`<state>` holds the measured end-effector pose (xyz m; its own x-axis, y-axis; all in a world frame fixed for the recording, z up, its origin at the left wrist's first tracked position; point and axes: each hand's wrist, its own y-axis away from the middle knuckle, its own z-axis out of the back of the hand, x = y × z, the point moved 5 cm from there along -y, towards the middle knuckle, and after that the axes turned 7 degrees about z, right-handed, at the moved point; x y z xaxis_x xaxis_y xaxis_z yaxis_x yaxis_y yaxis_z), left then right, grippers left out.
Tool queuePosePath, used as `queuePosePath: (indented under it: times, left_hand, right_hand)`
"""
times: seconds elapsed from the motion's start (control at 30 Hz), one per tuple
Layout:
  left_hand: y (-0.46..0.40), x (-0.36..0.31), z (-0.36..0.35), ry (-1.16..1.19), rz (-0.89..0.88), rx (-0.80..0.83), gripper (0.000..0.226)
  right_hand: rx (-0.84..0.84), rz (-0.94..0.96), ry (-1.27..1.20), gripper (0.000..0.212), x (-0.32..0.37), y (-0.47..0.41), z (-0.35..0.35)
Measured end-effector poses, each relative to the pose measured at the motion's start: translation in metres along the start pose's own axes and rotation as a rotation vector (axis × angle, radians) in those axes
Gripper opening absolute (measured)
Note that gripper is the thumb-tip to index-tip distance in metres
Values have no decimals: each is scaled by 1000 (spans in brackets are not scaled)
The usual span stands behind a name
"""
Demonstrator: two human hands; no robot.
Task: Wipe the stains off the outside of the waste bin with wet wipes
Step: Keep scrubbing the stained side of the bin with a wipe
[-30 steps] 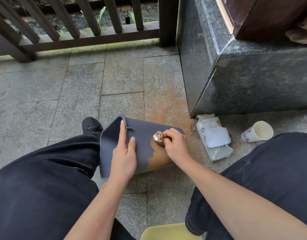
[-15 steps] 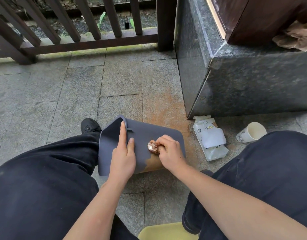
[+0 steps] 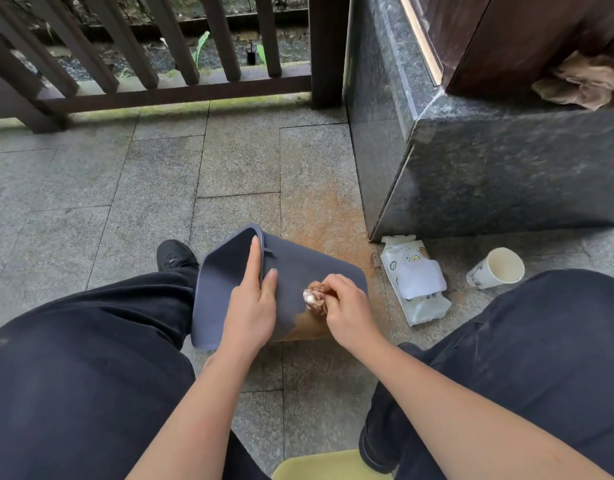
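Observation:
A dark blue-grey waste bin (image 3: 298, 268) lies on its side on the stone floor between my legs, its opening to the left. A brown stain (image 3: 307, 325) covers the lower part of its upper wall. My left hand (image 3: 251, 306) grips the bin's rim, the index finger stretched along the edge. My right hand (image 3: 347, 311) is closed around a crumpled, brown-soiled wet wipe (image 3: 314, 296), pressed on the bin's wall just above the stain.
A pack of wet wipes (image 3: 416, 282) lies on the floor right of the bin, with a paper cup (image 3: 495, 268) on its side beyond it. A dark granite block (image 3: 506, 168) rises at the right, a wooden railing (image 3: 153, 74) at the back. Rusty staining marks the floor tiles (image 3: 322, 216).
My right hand with the wipe has slid leftward along the bin's wall toward my left hand. The brown stain looks smaller. My left hand has kept its hold on the rim.

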<state>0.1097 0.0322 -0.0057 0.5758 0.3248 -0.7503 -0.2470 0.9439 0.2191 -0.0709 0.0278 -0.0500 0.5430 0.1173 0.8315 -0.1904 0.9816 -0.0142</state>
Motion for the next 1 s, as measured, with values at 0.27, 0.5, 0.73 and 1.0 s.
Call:
queuePosePath:
  times: [0.27,0.5,0.73,1.0]
  left_hand:
    - [-5,4,2,21,47,-59,59]
    - [-3,10,6,60,93,-92,60]
    - [-3,7,1,31,64,-67,60]
    - [-2,6,0,30,74,-59,59]
  right_hand:
    - [-31,-625,-914,49,-29,-4,12]
    - [23,-854,-1426,43,-22,1,8]
    - [36,-884,-1458,44,-28,1,6]
    - [-65,-852,-1242,37,-42,-5,11]
